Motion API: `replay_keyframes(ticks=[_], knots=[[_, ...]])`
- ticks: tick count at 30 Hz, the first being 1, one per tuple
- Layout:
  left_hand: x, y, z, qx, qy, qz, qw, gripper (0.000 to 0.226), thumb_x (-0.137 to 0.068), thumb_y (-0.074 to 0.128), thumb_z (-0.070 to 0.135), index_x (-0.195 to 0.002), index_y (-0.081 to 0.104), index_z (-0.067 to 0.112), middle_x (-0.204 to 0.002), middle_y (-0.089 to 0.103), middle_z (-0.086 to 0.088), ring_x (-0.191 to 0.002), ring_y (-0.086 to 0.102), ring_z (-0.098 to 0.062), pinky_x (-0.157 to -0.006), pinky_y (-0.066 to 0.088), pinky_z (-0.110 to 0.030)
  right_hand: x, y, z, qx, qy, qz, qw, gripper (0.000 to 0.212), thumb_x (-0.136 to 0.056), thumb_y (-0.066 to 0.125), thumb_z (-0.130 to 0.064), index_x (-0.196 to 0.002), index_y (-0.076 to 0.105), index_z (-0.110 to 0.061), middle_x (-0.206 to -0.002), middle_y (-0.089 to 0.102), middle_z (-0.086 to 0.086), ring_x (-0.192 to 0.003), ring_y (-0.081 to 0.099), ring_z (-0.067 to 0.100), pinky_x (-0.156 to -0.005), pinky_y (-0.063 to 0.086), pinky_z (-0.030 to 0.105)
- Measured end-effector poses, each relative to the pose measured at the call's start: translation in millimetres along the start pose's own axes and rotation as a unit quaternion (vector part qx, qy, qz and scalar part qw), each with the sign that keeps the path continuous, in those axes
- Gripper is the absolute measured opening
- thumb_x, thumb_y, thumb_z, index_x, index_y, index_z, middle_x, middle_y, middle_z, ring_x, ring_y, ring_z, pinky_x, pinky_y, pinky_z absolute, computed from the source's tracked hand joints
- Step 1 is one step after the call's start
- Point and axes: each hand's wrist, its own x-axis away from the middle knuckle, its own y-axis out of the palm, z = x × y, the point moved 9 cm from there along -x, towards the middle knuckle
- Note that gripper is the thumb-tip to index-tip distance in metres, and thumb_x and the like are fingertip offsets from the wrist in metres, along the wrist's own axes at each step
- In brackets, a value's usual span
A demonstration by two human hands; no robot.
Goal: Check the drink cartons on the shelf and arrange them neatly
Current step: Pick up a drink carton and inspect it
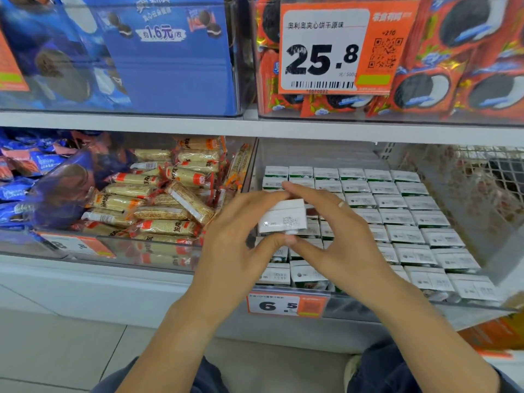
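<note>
A small white drink carton (283, 217) is lifted above the bin, its top face turned toward me. My left hand (235, 236) pinches it from the left, thumb under it and fingers over its top. My right hand (337, 234), a ring on one finger, pinches it from the right the same way. Below them, several rows of matching white-topped cartons (397, 217) stand packed upright in a clear plastic bin (354, 310) on the lower shelf. The cartons under my hands are partly hidden.
A 6.5 price tag (286, 306) hangs on the bin's front. Left of it is a clear bin of yellow snack bars (158, 199) and blue packets (25, 177). A wire mesh divider (482, 177) bounds the right. The upper shelf (255, 127) carries cookie boxes and a 25.8 tag (323, 49).
</note>
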Motion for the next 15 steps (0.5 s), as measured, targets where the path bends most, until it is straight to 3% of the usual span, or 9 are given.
replay_keyframes(ticks=[2, 6, 9, 13, 15], knots=[[-2, 1, 3, -0.005, 0.002, 0.002, 1.0, 0.049, -0.081, 0.072, 0.026, -0.127, 0.055, 0.026, -0.119, 0.058, 0.012, -0.114, 0.052, 0.002, -0.094, 0.044, -0.017, -4, -4, -1, 0.013, -0.014, 0.029, 0.999, 0.064, -0.076, 0.069, -0.026, -0.131, 0.042, -0.046, -0.115, 0.046, -0.038, -0.107, 0.046, -0.013, -0.094, 0.033, 0.003], [-4, -12, -16, -0.012, -0.08, 0.016, 0.997, 0.051, -0.087, 0.058, 0.051, -0.134, 0.046, 0.033, -0.133, 0.052, 0.019, -0.124, 0.046, 0.004, -0.099, 0.037, -0.011, -15, -10, 16, -0.055, 0.035, 0.049, 0.997, 0.056, -0.078, 0.074, -0.024, -0.119, 0.047, -0.051, -0.115, 0.058, -0.026, -0.107, 0.057, 0.002, -0.087, 0.052, 0.026], [1, -15, -39, -0.093, -0.143, -0.01, 0.985, 0.056, -0.091, 0.051, 0.053, -0.138, 0.047, 0.023, -0.136, 0.053, 0.009, -0.122, 0.051, -0.008, -0.093, 0.04, -0.019, -20, 1, 31, -0.083, 0.071, 0.027, 0.994, 0.053, -0.082, 0.073, -0.018, -0.122, 0.05, -0.043, -0.12, 0.057, -0.015, -0.11, 0.057, 0.01, -0.088, 0.052, 0.038], [12, -6, -57, -0.153, -0.182, -0.08, 0.968, 0.06, -0.09, 0.05, 0.044, -0.145, 0.037, 0.024, -0.139, 0.053, 0.002, -0.121, 0.055, -0.018, -0.093, 0.048, -0.033, -23, 22, 32, -0.077, 0.078, -0.01, 0.994, 0.055, -0.082, 0.072, -0.012, -0.122, 0.051, -0.044, -0.121, 0.055, -0.011, -0.105, 0.057, 0.003, -0.087, 0.053, 0.03], [13, -5, -58, -0.162, -0.178, -0.091, 0.966, 0.061, -0.09, 0.048, 0.046, -0.146, 0.036, 0.026, -0.14, 0.052, 0.003, -0.122, 0.054, -0.018, -0.091, 0.05, -0.038, -25, 26, 35, -0.065, 0.081, -0.015, 0.994, 0.054, -0.082, 0.071, -0.013, -0.124, 0.051, -0.04, -0.12, 0.056, -0.008, -0.107, 0.058, 0.009, -0.086, 0.054, 0.035]])
